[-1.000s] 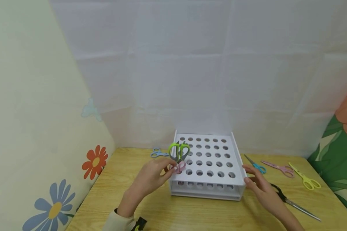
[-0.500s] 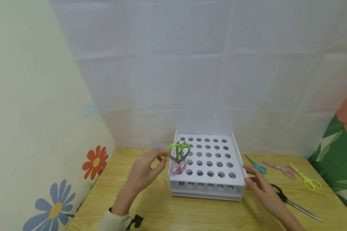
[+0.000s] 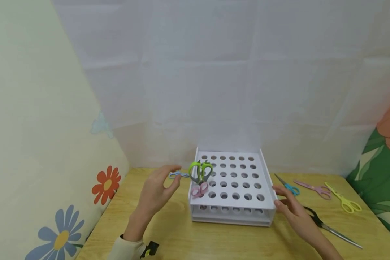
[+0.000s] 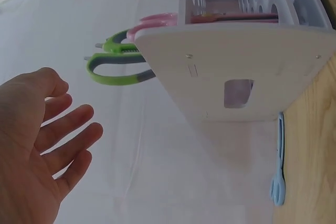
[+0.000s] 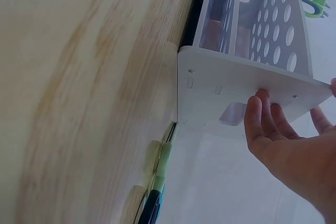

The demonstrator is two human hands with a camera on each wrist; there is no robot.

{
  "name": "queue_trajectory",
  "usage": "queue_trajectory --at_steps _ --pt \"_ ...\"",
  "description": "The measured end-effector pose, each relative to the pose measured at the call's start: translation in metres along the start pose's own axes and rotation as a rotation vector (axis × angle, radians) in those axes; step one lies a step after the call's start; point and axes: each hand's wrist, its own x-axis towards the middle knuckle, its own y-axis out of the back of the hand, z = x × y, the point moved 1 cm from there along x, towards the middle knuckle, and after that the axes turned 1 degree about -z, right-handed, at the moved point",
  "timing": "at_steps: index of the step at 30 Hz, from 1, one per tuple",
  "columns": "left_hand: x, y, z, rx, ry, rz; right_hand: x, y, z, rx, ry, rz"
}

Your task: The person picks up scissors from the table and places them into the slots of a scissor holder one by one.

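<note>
A white tiered rack [image 3: 234, 203] with rows of round holes stands on the table. Green-and-grey scissors [image 4: 113, 81] stand handles-up in its left side, and pink scissors [image 3: 199, 190] lean toward the left in a front left hole, blades down inside. My left hand [image 3: 152, 191] hovers just left of the rack with fingers spread, holding nothing. Behind its fingertips, light blue scissors [image 3: 180, 174] lie on the table beside the rack. My right hand [image 3: 295, 216] rests its fingertips on the rack's right side wall [image 5: 210, 100], the thumb by the front upper corner.
Right of the rack, teal scissors [image 3: 291, 189], pink zigzag-looking scissors [image 3: 320, 190] and yellow scissors [image 3: 346, 204] lie on the wooden table [image 3: 221, 242]. Large black-handled scissors [image 3: 316, 219] lie close by my right hand. A white cloth [image 3: 214, 90] hangs behind.
My left hand let go of the pink scissors' handles and moved left and away from the rack. Those scissors now tilt slightly left. My right hand stays at the rack's side.
</note>
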Motion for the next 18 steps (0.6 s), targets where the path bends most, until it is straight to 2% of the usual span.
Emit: queue_trajectory --at_steps 7,18 --pt "-0.006 -0.006 -0.011 0.043 0.02 -0.038 -0.002 0.0 0.001 0.006 0.004 0.001" --pt "-0.011 -0.026 -0.038 0.129 0.094 -0.107 -0.001 -0.001 0.002 0.01 0.029 0.011"
